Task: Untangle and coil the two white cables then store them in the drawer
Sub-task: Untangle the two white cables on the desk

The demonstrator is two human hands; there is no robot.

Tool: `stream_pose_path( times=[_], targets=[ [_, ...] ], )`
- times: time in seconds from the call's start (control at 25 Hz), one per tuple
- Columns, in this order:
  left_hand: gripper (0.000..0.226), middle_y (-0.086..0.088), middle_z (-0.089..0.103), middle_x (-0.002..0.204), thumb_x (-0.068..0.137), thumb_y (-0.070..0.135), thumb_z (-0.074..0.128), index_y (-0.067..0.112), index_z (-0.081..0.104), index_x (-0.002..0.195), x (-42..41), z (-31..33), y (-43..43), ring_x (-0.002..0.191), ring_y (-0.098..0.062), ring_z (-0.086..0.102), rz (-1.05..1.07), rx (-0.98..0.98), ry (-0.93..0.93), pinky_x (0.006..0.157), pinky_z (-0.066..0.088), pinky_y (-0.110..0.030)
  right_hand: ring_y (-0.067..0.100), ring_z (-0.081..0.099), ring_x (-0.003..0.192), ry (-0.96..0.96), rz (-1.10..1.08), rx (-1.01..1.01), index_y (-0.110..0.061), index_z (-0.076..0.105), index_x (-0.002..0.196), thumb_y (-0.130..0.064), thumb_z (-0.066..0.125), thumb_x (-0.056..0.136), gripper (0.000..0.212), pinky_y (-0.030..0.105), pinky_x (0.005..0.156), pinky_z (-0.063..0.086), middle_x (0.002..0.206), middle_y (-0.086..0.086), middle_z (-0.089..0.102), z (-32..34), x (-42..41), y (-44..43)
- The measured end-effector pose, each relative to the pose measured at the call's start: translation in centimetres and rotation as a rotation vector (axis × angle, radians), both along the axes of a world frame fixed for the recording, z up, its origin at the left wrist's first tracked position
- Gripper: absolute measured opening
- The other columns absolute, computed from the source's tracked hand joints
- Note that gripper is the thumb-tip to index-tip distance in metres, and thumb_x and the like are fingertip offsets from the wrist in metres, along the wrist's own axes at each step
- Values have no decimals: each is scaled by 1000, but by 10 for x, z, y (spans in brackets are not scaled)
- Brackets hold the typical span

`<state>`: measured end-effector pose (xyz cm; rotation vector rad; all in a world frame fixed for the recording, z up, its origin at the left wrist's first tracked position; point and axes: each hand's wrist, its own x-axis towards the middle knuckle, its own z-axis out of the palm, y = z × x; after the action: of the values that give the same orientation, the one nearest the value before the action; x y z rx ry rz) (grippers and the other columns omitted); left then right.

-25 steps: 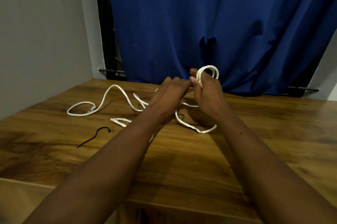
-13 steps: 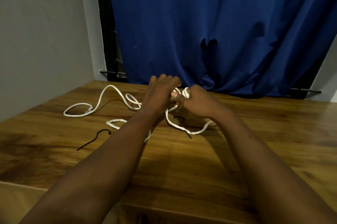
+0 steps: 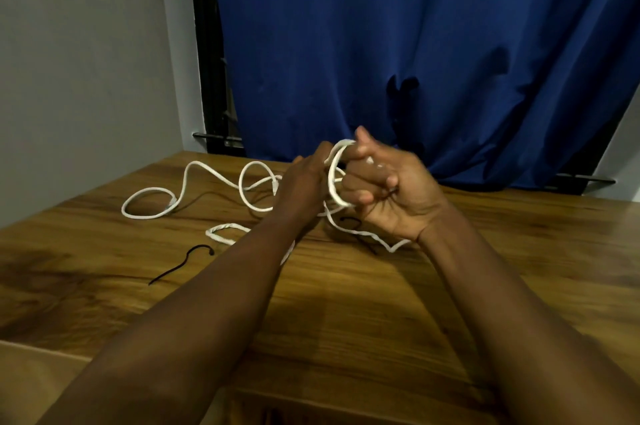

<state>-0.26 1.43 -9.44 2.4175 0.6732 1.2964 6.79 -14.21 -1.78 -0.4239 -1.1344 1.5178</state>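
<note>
Right hand (image 3: 384, 197) centre frame, fingers curled round small upright coil (image 3: 330, 178) of white cable (image 3: 145, 216). Left hand (image 3: 304, 184) just left, touching coil's top; pinch hidden, we cannot tell. Slack lies left of fingers, long axis leftward across wood-grain table (image 3: 346, 338): limp, smooth, loopy. We judge left hand nearer to feed next wrap.

There are 2 hands (image 3: 303, 184) (image 3: 388, 203), 2 white cables (image 3: 149, 215) (image 3: 221, 233), 2 black ties (image 3: 183, 265) (image 3: 350, 221), 1 wooden table (image 3: 346, 327) and 1 blue curtain (image 3: 381, 43).
</note>
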Motion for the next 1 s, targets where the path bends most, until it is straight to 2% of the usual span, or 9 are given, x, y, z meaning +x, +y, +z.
stream_pose_path(
  times=[0.12, 0.2, 0.28, 0.44, 0.6, 0.72, 0.84, 0.92, 1.0],
  targets=[
    [19, 0, 72, 100, 95, 17, 45, 26, 54, 109, -7, -10, 8, 90, -26, 66, 83, -21, 50, 78, 52, -42, 7, 23, 38, 299, -154, 210, -13, 54, 74, -27, 43, 95, 28, 16, 52, 41, 37, -6, 33, 22, 11, -2],
    [17, 2, 73, 106, 98, 21, 44, 28, 53, 110, -6, -12, 9, 95, -25, 67, 122, 19, 121, 75, 50, -33, 6, 37, 41, 524, -393, 257, -13, 53, 75, -24, 39, 102, 32, 20, 59, 50, 44, -7, 44, 25, 26, 3],
    [20, 3, 73, 107, 100, 26, 44, 26, 53, 117, -4, -9, 4, 96, -24, 67, 132, 100, 168, 71, 43, -29, 8, 56, 50, 637, -588, 246, -13, 55, 80, -26, 41, 103, 30, 26, 69, 56, 57, -5, 61, 21, 38, 12],
    [30, 0, 71, 92, 105, 40, 31, 24, 50, 121, 0, -6, -5, 86, -25, 65, 125, 190, 244, 68, 39, -33, 12, 73, 79, 598, -764, 255, -12, 54, 100, -25, 41, 103, 18, 28, 90, 50, 86, 1, 76, 13, 52, 21],
    [30, -4, 71, 87, 103, 42, 32, 27, 57, 112, 4, -11, -2, 81, -29, 65, 109, 265, 281, 69, 47, -37, 14, 70, 92, 501, -816, 281, -10, 52, 108, -23, 35, 105, 22, 25, 93, 49, 96, 4, 74, 8, 54, 30],
    [34, -4, 72, 84, 98, 43, 34, 24, 62, 105, 7, -10, -11, 76, -28, 64, 46, 361, 269, 66, 49, -36, 17, 66, 106, 134, -1048, 310, -6, 54, 114, -18, 40, 103, 21, 25, 99, 48, 109, 6, 68, -2, 52, 44],
    [20, -5, 71, 81, 96, 33, 49, 21, 64, 98, 5, -6, -18, 72, -29, 62, 53, 451, 215, 61, 44, -32, 16, 64, 110, -715, -1333, 332, -5, 60, 120, -22, 50, 100, 28, 13, 92, 43, 116, 6, 68, -30, 53, 53],
    [11, -4, 71, 83, 92, 29, 57, 22, 64, 97, 2, -4, -19, 72, -29, 63, 98, 477, 187, 61, 43, -32, 20, 62, 107, -1230, -1303, 272, -10, 61, 118, -28, 48, 100, 29, 21, 86, 43, 113, 7, 68, -46, 58, 52],
    [14, -2, 72, 85, 92, 30, 55, 23, 63, 100, -2, -2, -18, 73, -28, 64, 152, 482, 169, 63, 44, -33, 27, 63, 93, -1473, -1250, 212, -13, 60, 107, -36, 43, 101, 29, 33, 78, 48, 98, 9, 68, -50, 59, 51]
  ],
)
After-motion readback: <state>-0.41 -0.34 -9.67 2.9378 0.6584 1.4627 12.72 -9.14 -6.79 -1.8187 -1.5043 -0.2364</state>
